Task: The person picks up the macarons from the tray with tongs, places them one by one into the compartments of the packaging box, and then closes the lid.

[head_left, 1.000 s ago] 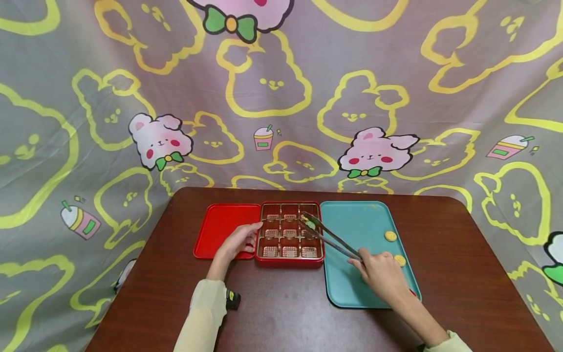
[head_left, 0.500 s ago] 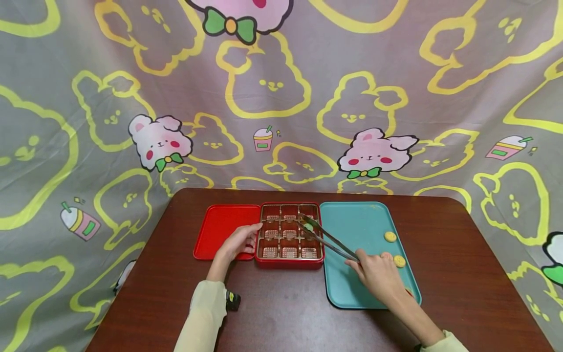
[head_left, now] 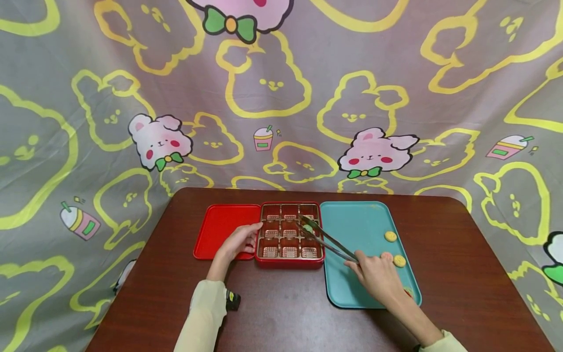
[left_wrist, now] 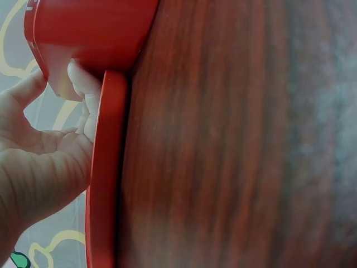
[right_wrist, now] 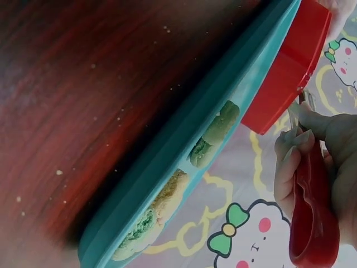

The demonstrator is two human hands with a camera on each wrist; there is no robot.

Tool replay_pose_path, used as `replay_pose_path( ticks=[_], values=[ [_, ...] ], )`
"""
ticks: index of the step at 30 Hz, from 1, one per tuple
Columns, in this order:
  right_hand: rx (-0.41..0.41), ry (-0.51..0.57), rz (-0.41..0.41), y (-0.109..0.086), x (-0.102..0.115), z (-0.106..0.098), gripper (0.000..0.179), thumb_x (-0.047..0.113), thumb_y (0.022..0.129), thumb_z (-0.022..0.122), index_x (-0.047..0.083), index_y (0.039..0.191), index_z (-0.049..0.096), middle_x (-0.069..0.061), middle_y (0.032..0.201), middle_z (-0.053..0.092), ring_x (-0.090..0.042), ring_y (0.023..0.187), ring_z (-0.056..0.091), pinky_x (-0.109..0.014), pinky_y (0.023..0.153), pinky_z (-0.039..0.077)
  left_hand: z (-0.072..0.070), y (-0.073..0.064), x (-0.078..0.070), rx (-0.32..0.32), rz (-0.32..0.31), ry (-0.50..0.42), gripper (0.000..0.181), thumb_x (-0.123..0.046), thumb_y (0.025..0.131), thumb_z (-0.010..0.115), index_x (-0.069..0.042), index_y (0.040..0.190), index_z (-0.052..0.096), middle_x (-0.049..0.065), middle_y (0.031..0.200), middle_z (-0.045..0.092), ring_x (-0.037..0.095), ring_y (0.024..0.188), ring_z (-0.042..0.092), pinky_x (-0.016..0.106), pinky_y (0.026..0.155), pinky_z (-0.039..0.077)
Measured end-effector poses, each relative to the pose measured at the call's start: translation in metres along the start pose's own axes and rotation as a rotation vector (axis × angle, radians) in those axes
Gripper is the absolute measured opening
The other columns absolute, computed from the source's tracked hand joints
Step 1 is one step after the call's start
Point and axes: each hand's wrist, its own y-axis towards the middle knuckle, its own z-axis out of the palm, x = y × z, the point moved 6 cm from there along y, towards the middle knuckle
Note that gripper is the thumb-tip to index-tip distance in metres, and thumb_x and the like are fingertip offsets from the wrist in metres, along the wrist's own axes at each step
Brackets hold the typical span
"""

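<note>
Tongs (right_wrist: 323, 218), one pair, nine-compartment box (head_left: 289, 264), one teal tray (head_left: 352, 220)

Dk brown table (head_left: 272, 313), rounded far corners, pale sheen nr btm ctr; long grain streaks in L wrist view, small pale specks in R wrist view. Gray-mauve cloth (head_left: 299, 131) hangs behind & at both sides, a few creases. Print: lg yellow outlines (head_left: 269, 115), some w/ tiny faces. Pink-white bunny (head_left: 160, 139) L of ctr, 2nd bunny (head_left: 374, 149) R of ctr, both w/ red cheeks & green bow. Up top, big green bow (head_left: 230, 23), face cut off. Pink drink cup (head_left: 263, 140) mid-cloth, 2 more toward sides.
</note>
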Motion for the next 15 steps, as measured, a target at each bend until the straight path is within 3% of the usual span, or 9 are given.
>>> replay_pose_path(
  ticks=[6, 9, 12, 15],
  values=[
    [-0.067, 0.096, 0.082, -0.001, -0.009, -0.005, 0.044, 0.041, 0.094, 0.076, 0.006, 0.084, 0.050, 0.006, 0.050, 0.034, -0.016, 0.043, 0.036, -0.036, 0.048, 0.036, 0.001, 0.000, 0.000, 0.004, -0.008, 0.000, 0.032, -0.039, 0.103, 0.059, -0.013, 0.086, 0.063, 0.000, 0.070, 0.059, 0.013, 0.062, 0.056, 0.026, 0.055, 0.053],
    [-0.130, 0.133, 0.098, -0.002, -0.015, -0.011, 0.055, 0.058, 0.101, 0.055, 0.004, 0.088, 0.049, 0.005, 0.051, 0.031, -0.013, 0.041, 0.031, -0.029, 0.038, 0.029, 0.001, 0.000, -0.001, 0.005, -0.005, 0.004, 0.033, -0.040, 0.104, 0.059, -0.012, 0.087, 0.064, 0.001, 0.071, 0.059, 0.013, 0.062, 0.056, 0.026, 0.055, 0.053],
    [-0.169, 0.134, 0.080, -0.002, -0.021, -0.017, 0.070, 0.070, 0.099, 0.032, 0.003, 0.090, 0.050, 0.007, 0.054, 0.028, -0.009, 0.040, 0.027, -0.026, 0.037, 0.025, 0.001, 0.000, -0.001, 0.005, -0.002, 0.005, 0.033, -0.040, 0.104, 0.059, -0.011, 0.088, 0.065, 0.001, 0.071, 0.060, 0.014, 0.062, 0.055, 0.026, 0.055, 0.053],
    [-0.177, 0.137, 0.071, -0.004, -0.026, -0.022, 0.066, 0.066, 0.101, 0.037, 0.003, 0.090, 0.051, 0.008, 0.055, 0.028, -0.006, 0.042, 0.026, -0.026, 0.038, 0.025, 0.001, 0.000, -0.001, 0.014, -0.001, 0.006, 0.034, -0.040, 0.104, 0.059, -0.010, 0.089, 0.065, 0.001, 0.072, 0.060, 0.014, 0.062, 0.055, 0.026, 0.056, 0.053]
  ],
)
